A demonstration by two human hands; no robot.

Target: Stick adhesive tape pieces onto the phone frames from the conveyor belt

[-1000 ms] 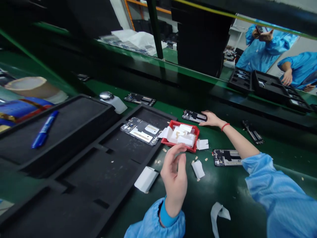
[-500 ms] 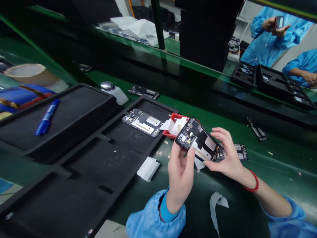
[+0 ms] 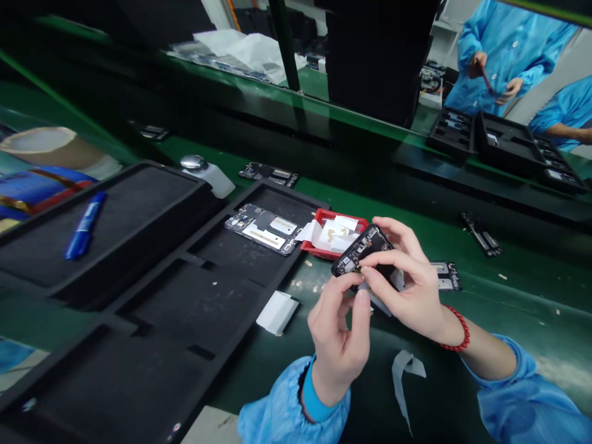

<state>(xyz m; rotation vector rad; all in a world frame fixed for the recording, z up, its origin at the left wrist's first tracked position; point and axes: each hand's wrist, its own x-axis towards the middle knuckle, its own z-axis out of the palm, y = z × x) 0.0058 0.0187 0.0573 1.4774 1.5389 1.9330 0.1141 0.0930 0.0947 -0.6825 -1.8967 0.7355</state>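
Observation:
An opened smartphone (image 3: pixel 357 254), its circuit board and metal plates exposed, is tilted between my hands above the bench. My left hand (image 3: pixel 340 327) holds its lower left edge with bent fingers; the thumb has a small gap from the index fingertip. My right hand (image 3: pixel 411 277) grips the phone from the right, one finger at the top edge, thumb and another finger pinched together over the board. Whether a small part is in that pinch is hidden. Just behind the phone stands a red box (image 3: pixel 319 248) with white paper pieces (image 3: pixel 335 233).
A black foam tray (image 3: pixel 161 308) holds another opened phone (image 3: pixel 263 228). A blue marker (image 3: pixel 86 225) lies on a foam block (image 3: pixel 152 191) beside a pump bottle (image 3: pixel 217 179). More phone frames (image 3: pixel 481 234) and a tape strip (image 3: pixel 401 382) lie on the green bench. A co-worker (image 3: pixel 513 55) stands across.
My right hand has moved left over the phone, its fingers now pinched on the board. My left thumb has come off the phone's front. The co-worker across has lowered and turned their phone.

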